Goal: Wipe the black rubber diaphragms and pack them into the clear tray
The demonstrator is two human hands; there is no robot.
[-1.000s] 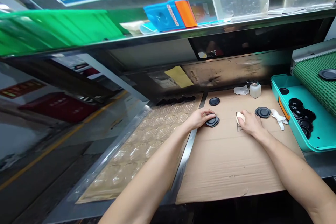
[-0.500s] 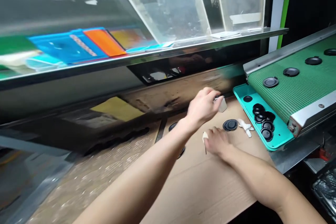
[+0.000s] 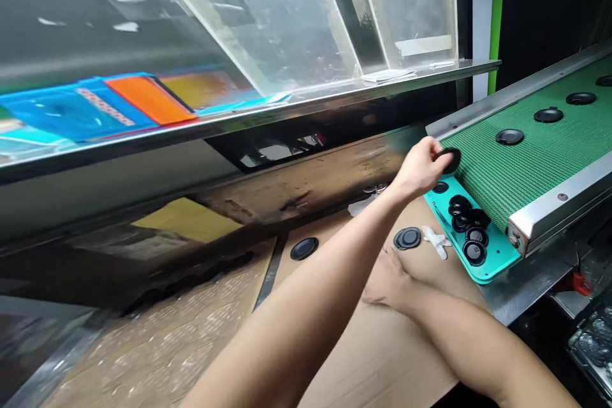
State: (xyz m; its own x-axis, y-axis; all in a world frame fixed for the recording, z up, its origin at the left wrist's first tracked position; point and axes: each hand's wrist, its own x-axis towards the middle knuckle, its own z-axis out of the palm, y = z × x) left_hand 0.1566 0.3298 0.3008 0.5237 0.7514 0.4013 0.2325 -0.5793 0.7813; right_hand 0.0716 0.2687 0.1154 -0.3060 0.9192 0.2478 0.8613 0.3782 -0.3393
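My left hand [image 3: 423,169] is closed on the edge of a black round disc [image 3: 449,161], held at the near end of the green conveyor belt [image 3: 492,172], above a turquoise tray [image 3: 497,264]. Several similar black discs lie in that tray, some overlapping. Low over the cardboard sheet [image 3: 382,357] is my right hand [image 3: 389,277]. The left forearm hides part of its fingers, so whether it grips anything is unclear. Just beyond it lie overlapping black discs [image 3: 408,238] and a crumpled white piece [image 3: 436,242]. Another black disc [image 3: 305,248] lies farther left.
More black discs [image 3: 548,115] sit spaced along the belt, between metal side rails [image 3: 564,196]. A metal shelf edge [image 3: 335,97] runs across above the work surface. Bubble wrap [image 3: 176,338] covers the left side, below a yellow sheet [image 3: 186,218].
My left hand has moved right from a whitish object to the belt's end and now holds a disc. The nearest belt disc has left its spot. The pale item in my right hand no longer shows.
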